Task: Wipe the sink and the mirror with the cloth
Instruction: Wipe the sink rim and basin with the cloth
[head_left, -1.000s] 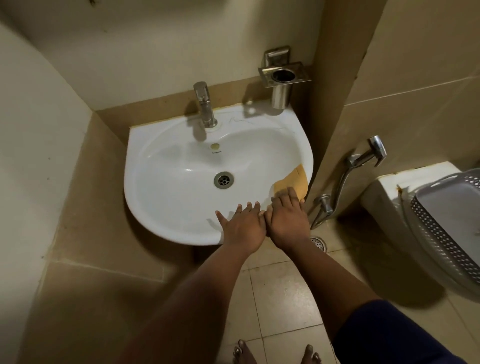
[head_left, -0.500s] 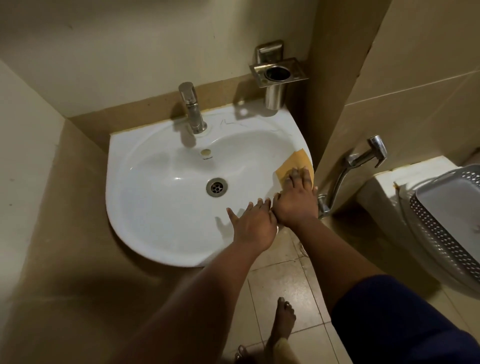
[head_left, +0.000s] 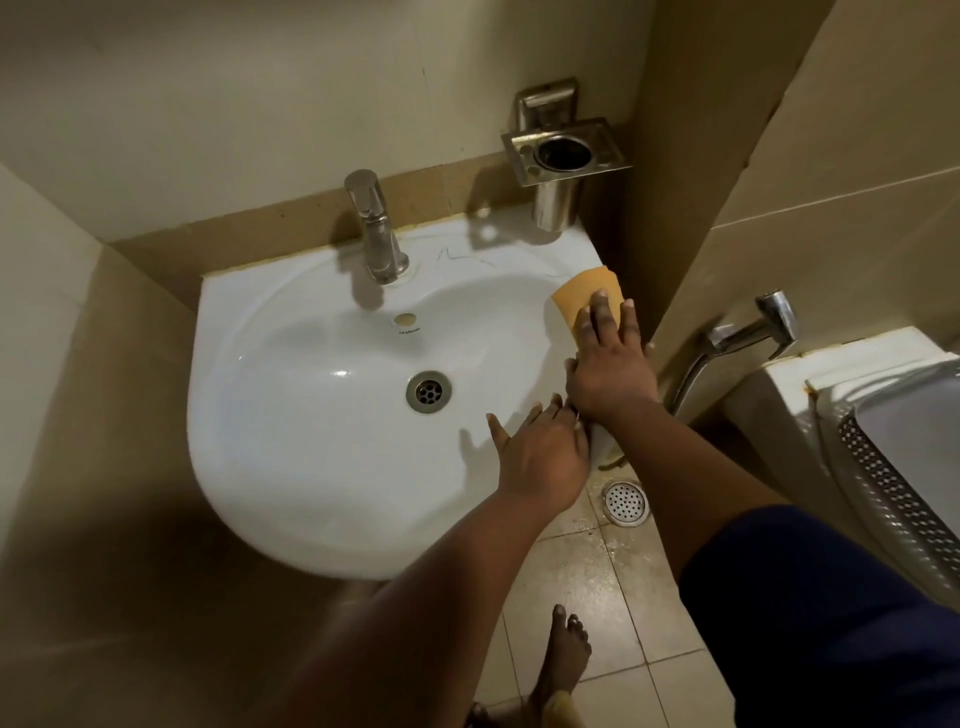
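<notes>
A white wall-hung sink (head_left: 291, 447) fills the middle of the view, with a steel drain (head_left: 428, 392) in its bowl. An orange cloth (head_left: 584, 296) lies on the sink's right rim near the back corner. My right hand (head_left: 608, 364) presses flat on the cloth with straight, spread fingers. My left hand (head_left: 540, 452) rests flat on the front right rim, just behind the right wrist. No mirror is in view.
A steel tap (head_left: 375, 231) stands at the back of the sink. A steel cup holder (head_left: 563, 156) hangs on the wall at the back right. To the right are a spray handle (head_left: 748, 332), a toilet tank (head_left: 810, 405), a grey perforated basket (head_left: 914, 467) and a floor drain (head_left: 625, 503).
My right hand has slid the cloth along the right rim toward the back corner. My left hand has stayed on the front right rim. The camera has moved closer.
</notes>
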